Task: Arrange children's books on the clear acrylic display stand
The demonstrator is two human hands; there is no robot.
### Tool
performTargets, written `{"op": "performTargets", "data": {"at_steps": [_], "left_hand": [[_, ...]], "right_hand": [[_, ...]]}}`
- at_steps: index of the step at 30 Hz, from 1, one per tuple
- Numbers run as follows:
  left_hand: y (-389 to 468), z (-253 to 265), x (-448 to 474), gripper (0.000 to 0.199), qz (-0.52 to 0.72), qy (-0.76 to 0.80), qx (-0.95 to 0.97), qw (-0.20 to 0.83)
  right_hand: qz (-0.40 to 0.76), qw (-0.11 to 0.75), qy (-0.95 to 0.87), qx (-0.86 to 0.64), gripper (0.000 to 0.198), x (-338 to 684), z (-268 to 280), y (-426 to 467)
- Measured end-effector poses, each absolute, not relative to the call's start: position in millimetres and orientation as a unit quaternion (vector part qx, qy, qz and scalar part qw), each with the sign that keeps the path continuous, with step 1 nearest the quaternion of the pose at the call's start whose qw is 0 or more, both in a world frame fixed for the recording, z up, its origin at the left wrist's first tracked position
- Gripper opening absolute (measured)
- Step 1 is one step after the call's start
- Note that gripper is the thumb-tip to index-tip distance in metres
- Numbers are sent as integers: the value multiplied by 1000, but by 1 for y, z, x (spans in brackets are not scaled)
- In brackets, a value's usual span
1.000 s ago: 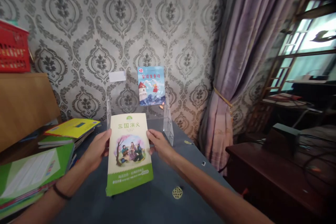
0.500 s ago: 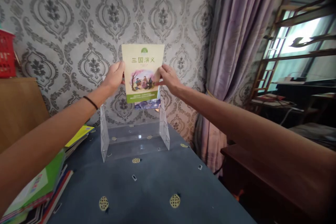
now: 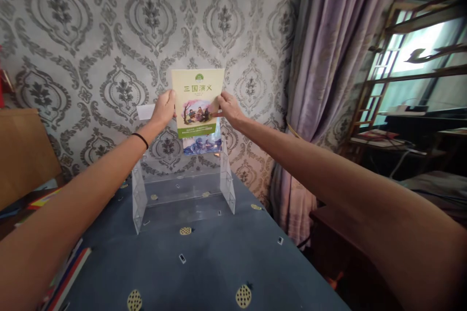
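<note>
A pale yellow book (image 3: 197,88) with a green bottom band and a picture under a pink tree is held upright, cover toward me. My left hand (image 3: 166,108) grips its left edge, thumb on the front. My right hand (image 3: 229,108) pinches the right edge; its fingers behind the cover are hidden. Behind and below the book, another book (image 3: 203,146) with a blue wave picture shows its lower part. Both are at the upper part of a clear plastic rack (image 3: 228,182), whose lower tiers show the tablecloth through them.
The rack stands on a dark blue tablecloth (image 3: 211,267) with pineapple prints, against a patterned wall (image 3: 153,14). Several books (image 3: 69,277) lie at the left under my arm. A wooden board (image 3: 25,155) is at the far left. A purple curtain (image 3: 324,58) hangs to the right.
Both hands have moved the yellow book farther away and slightly lower toward the rack. More of the blue wave book shows beneath it. The view has shifted slightly to the right.
</note>
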State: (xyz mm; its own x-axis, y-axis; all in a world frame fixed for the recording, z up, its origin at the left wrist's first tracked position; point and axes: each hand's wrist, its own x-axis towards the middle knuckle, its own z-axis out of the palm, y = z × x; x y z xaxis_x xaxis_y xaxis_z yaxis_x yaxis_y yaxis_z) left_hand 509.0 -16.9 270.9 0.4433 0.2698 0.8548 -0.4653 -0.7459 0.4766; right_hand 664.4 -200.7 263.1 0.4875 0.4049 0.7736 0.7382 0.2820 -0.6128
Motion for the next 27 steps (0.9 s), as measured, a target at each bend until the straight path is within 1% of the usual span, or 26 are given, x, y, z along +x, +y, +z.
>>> {"op": "performTargets", "data": {"at_steps": [4,13,22,27], "left_hand": [[-16,260,518,53,520,-57,772,361],[-19,245,528,41,489,-12,789,372],[-18,227,541,26,446,57,829,333],[-23,221,536,21,436,86,850,283]], "right_hand": [[-74,638,-469,-607,9,665,257,-206],[-37,632,-450,-630,14,670,243,-212],[-71,573,-446,-684,15,687,219,-212],[-101,546,-434,-709,3,696,208,-213]]}}
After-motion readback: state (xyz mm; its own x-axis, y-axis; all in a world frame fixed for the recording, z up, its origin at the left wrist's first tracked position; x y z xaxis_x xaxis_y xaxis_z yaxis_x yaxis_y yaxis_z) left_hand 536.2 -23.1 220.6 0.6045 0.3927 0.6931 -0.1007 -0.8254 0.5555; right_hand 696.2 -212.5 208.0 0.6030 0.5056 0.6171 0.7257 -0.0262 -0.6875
